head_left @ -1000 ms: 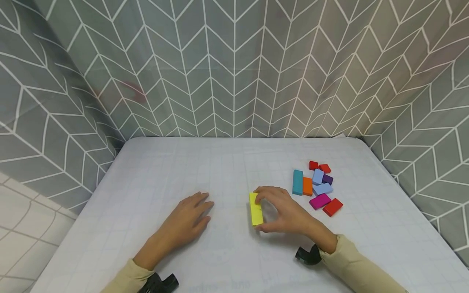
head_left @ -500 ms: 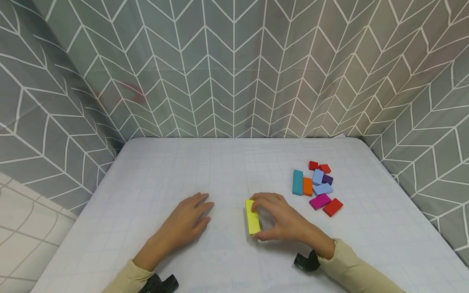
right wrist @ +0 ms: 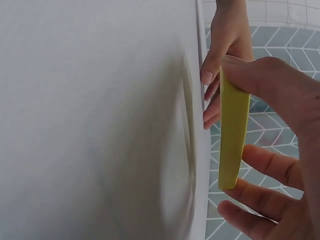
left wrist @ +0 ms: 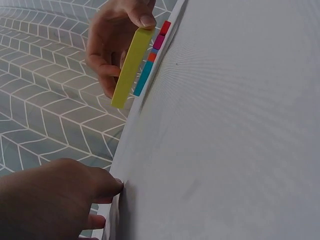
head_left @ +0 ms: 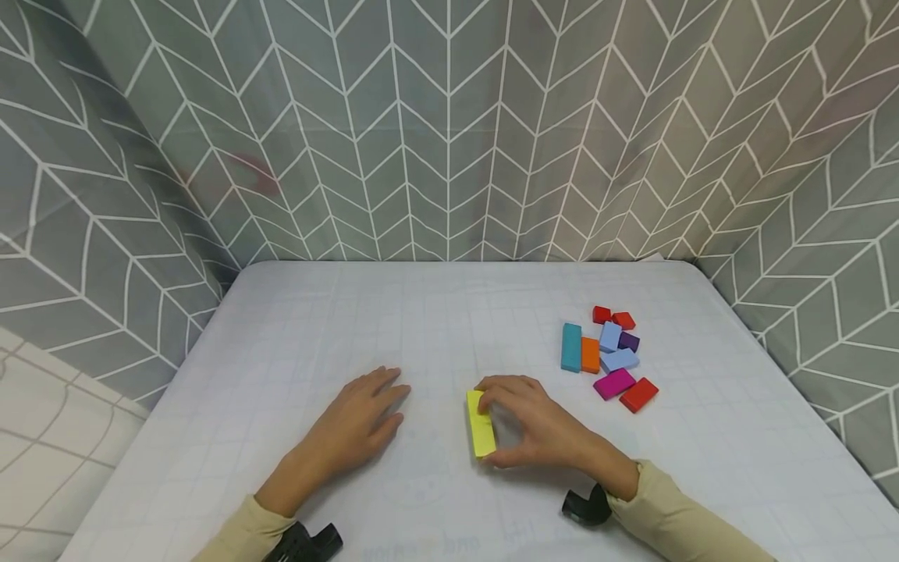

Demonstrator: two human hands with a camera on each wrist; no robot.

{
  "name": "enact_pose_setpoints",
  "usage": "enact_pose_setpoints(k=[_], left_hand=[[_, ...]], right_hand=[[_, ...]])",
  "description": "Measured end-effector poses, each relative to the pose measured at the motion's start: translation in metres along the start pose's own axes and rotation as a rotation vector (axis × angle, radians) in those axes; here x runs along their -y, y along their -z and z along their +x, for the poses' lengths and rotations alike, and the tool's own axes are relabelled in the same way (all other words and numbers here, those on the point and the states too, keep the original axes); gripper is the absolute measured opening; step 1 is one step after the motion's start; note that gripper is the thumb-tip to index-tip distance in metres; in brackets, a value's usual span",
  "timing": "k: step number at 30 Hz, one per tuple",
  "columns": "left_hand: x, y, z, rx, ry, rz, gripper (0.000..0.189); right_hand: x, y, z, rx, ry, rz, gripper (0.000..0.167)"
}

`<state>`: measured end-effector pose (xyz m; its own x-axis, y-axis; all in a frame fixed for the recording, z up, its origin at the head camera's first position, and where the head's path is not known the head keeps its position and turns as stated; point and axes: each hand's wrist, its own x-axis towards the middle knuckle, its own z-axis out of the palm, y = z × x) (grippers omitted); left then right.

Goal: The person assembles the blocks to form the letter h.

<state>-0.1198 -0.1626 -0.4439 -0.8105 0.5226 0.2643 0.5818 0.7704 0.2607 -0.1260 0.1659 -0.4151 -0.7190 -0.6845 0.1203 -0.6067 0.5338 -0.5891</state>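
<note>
Between thumb and fingertips, my right hand (head_left: 541, 425) pinches a long yellow block (head_left: 481, 433) by its two ends. In the right wrist view a gap separates the yellow block (right wrist: 233, 130) from the white tabletop, so it is held just above the surface. My left hand (head_left: 354, 425) rests palm down on the table left of the block, fingers loosely extended, holding nothing. Right of my right hand lie a teal block (head_left: 572, 347), an orange block (head_left: 590, 356) and a magenta block (head_left: 614, 384).
Two light blue blocks, among them one nearer block (head_left: 620, 360), a dark purple block (head_left: 629, 342) and red pieces, including a red block (head_left: 639, 396), complete the cluster on the white table (head_left: 421, 312). A patterned grey curtain (head_left: 449, 140) stands behind the table and along its sides.
My right hand has carried the yellow block a short way left and toward me. The left hand has stayed in place, and the block cluster is undisturbed.
</note>
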Motion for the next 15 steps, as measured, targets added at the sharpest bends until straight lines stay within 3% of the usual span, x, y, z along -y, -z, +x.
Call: enact_pose_setpoints(k=[15], left_hand=[[-0.0015,0.0007,-0.0003,0.013,0.016,0.001,0.041]], right_hand=[[0.0006,-0.0088,-0.0014,0.022,0.012,-0.037,0.052]])
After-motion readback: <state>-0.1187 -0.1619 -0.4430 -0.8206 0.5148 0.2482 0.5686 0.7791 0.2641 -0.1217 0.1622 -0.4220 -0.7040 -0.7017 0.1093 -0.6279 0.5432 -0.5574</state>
